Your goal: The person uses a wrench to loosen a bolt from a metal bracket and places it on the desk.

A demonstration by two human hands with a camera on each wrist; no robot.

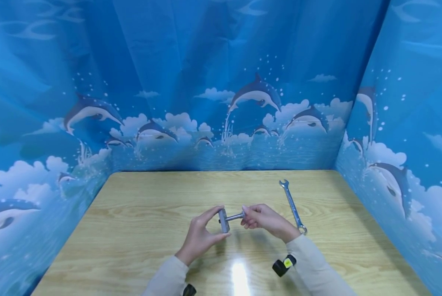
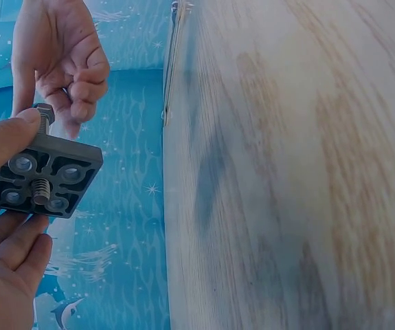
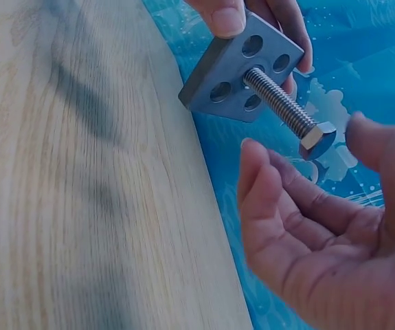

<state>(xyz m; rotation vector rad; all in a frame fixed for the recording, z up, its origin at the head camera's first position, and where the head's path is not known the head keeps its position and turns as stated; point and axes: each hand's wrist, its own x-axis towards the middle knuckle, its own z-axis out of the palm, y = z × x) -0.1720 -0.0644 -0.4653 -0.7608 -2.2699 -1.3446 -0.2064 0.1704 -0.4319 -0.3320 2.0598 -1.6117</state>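
Observation:
My left hand (image 1: 204, 234) grips a square grey plate (image 3: 242, 72) by its edges, thumb on one side and fingers on the other. The plate has several round holes, and its ribbed back (image 2: 46, 175) shows in the left wrist view. Through its middle runs a hex bolt (image 3: 283, 103), whose threaded end pokes a little out of the ribbed side. Around the bolt's head, my right hand (image 1: 259, 220) has its fingers loosely curved. In the right wrist view, a small gap shows between the thumb (image 3: 369, 141) and the bolt head.
A combination wrench (image 1: 292, 205) lies on the wooden table (image 1: 143, 205), beyond and right of my right hand. Blue dolphin-print curtains (image 1: 206, 61) surround the table at the back and sides. Both hands are raised above the table, casting shadows on it.

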